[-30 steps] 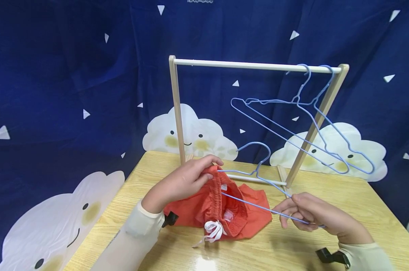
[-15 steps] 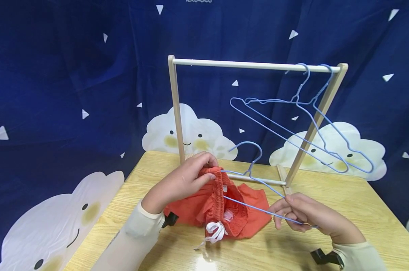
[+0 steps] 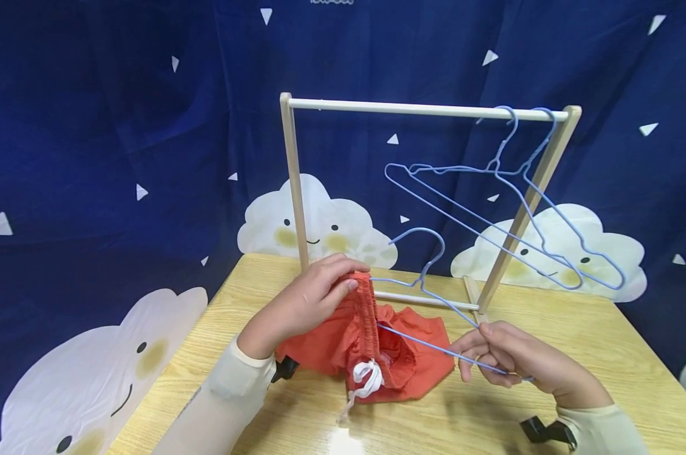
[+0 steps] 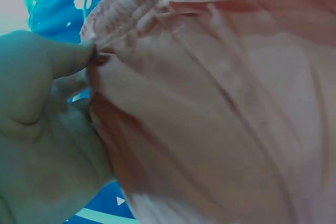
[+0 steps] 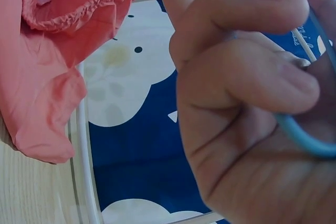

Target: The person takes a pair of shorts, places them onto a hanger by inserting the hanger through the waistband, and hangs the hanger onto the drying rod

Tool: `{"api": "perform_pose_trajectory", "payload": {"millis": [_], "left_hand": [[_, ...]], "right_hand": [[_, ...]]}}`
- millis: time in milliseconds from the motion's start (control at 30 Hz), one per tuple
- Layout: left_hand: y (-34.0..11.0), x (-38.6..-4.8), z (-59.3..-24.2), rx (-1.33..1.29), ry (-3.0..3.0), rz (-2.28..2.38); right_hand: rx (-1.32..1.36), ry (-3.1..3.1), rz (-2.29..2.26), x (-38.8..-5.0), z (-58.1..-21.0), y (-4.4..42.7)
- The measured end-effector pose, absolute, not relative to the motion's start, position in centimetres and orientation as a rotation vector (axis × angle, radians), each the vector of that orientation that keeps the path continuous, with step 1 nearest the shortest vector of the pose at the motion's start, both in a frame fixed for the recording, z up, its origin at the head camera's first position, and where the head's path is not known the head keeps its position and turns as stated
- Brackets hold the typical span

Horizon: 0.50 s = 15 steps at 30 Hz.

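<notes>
No text readable for certain. Head view: pale characters (image 3: 331, 2) on blue curtain (image 3: 121, 95), above clothes rack (image 3: 428, 109), cut off by top edge; faint dark print (image 3: 189, 402) on left sleeve (image 3: 223, 395), left of rack and nearer, too small. Right wrist view: white script (image 5: 307, 38) on curtain beside rack's pale bar, blurred.

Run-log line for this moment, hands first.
left hand: pinches red drawstring shorts at waistband | right hand: holds blue wire hanger, one end inside shorts | wooden garment rack: two more hangers
</notes>
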<state>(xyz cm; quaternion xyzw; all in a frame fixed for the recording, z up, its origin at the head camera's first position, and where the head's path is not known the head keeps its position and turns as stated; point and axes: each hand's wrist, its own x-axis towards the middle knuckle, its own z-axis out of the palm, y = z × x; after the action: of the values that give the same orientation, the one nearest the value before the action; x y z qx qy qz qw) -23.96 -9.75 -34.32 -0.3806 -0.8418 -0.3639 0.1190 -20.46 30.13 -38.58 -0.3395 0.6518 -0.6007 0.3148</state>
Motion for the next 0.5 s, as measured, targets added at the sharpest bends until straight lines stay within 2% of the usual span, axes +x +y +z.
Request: {"api": "perform_pose_trajectory", "payload": {"millis": [233,500], "left_hand": [[-9.63,-24.01,-34.29,-1.042,-2.402,-1.247],[-9.79,-24.14,-34.28,-0.98,-2.413,-1.17]], "right_hand": [[-0.961,1.67,-1.618,-20.5,-38.74,30.2],[-0.943,1.682,-1.614,-20.45,-38.71,30.18]]}}
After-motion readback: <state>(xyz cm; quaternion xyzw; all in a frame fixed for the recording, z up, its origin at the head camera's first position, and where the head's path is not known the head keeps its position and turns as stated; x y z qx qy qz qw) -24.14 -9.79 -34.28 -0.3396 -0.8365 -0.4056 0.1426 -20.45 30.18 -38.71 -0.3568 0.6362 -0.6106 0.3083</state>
